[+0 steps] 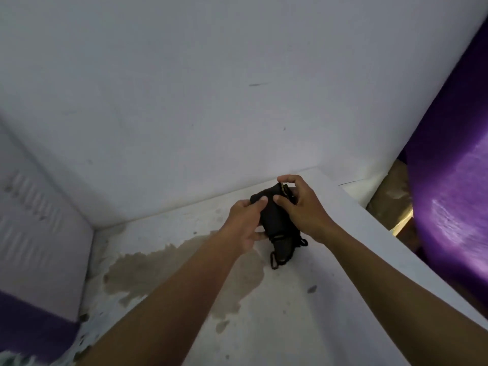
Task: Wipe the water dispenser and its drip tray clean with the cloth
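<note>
A brownish wet stain [163, 270] spreads over the white ledge [303, 326] nearest the camera; above it the left hand [245, 223] and right hand [301, 207] both grip a bunched black cloth [274, 220] (a loose loop dangles from its lower end), fingers curled round it; beyond rises a white wall [211, 101].

Both hands meet on a black cloth [274, 217] over a pale, stained floor [290, 313]. The left hand [244, 225] pinches its near edge, the right hand [301, 207] grips its top. A loop, perhaps a strap, hangs from the cloth. A purple surface [454, 194] stands right.
</note>
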